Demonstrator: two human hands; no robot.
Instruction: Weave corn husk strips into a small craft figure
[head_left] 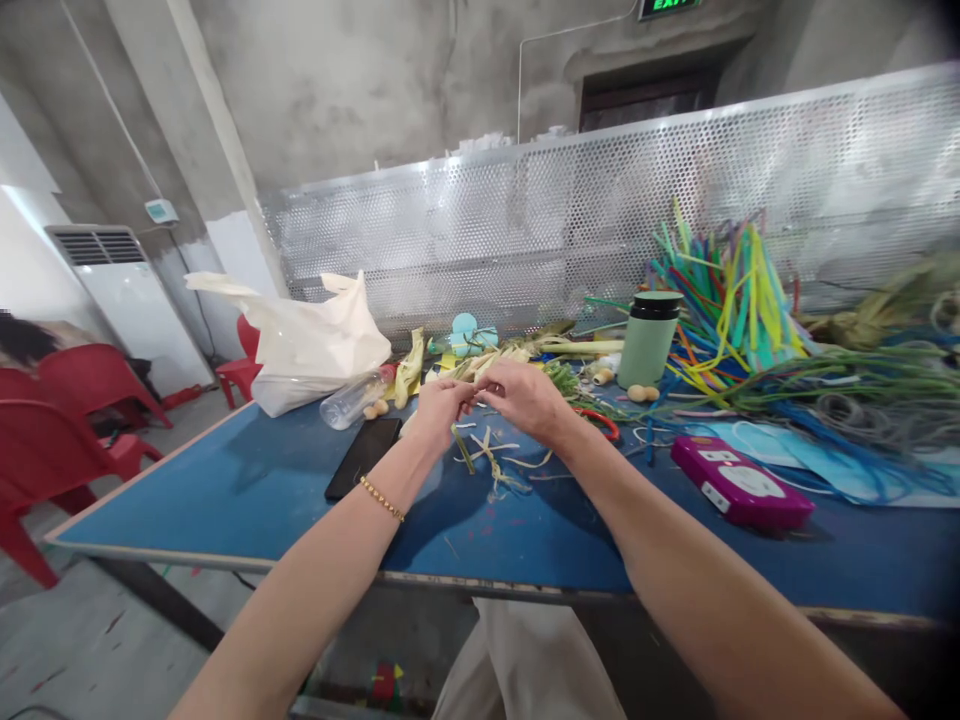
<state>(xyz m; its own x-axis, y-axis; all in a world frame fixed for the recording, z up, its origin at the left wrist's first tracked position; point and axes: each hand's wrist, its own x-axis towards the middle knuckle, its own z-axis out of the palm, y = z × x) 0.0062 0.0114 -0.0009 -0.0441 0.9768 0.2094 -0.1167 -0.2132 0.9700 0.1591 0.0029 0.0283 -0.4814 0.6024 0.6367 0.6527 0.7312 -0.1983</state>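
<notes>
A thin pale-green leaf strip [463, 448] is held just above the middle of the blue-topped desk [225, 490]. Its upper end is pinched between the fingertips of the left hand [437, 405] and the right hand [527, 397], which meet closely, and its free end hangs down toward the surface. Both hands are closed on it in a fine fingertip pinch. The strip is judged to be very light, limp and easily creased, and likely to split along its length if pulled sideways, so it is best taken near the working end with the pads and light pressure. Pale cut leaf scraps [499, 465] lie directly beneath. A black flat phone [364, 457] lies just left of them, and a clear plastic bottle [352, 398] and a white plastic bag [315, 340] are found toward the far left corner. A green cylindrical flask with a black lid [647, 340] and a bundle of multicoloured strips [727, 290] are seen along the far edge, and a magenta rounded device [739, 483] lies nearer the right.
</notes>
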